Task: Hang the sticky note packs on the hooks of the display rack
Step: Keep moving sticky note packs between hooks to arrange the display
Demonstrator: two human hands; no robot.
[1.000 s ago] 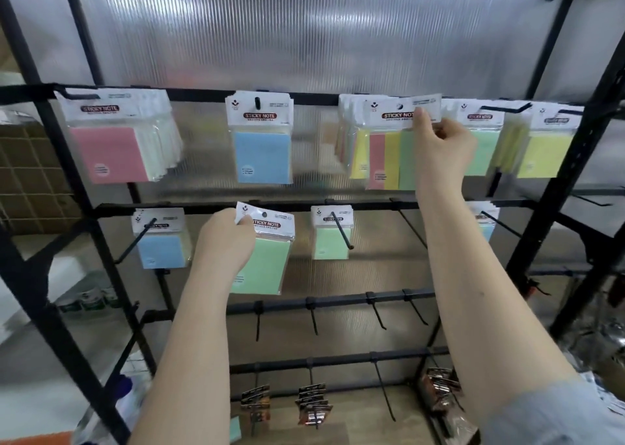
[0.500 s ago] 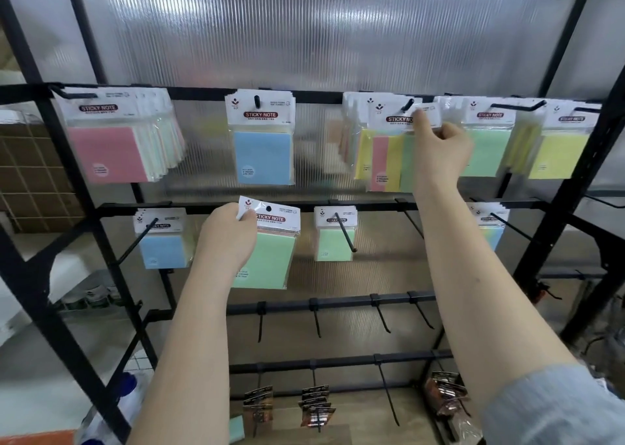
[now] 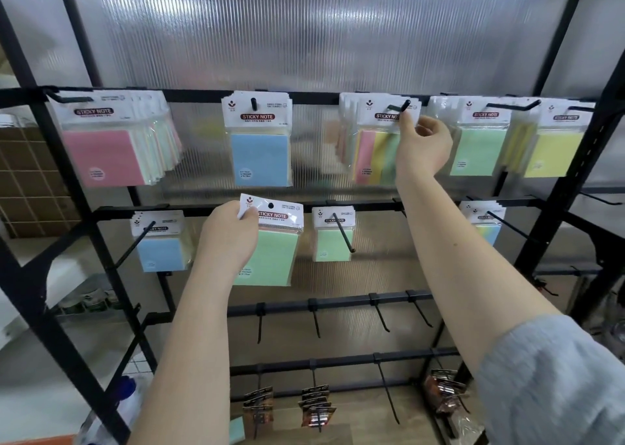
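Green sticky note pack is gripped by left hand at its header card, held in front of rack's second bar, not hooked. Multicolour pack hangs on top-row hook, header pinched by right hand.

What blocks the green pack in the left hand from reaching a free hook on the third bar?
Nothing visible does. The left hand holds the green pack above the bare hooks, with open space between.

Left hand grips green pack; right hand seemingly touches striped pack.
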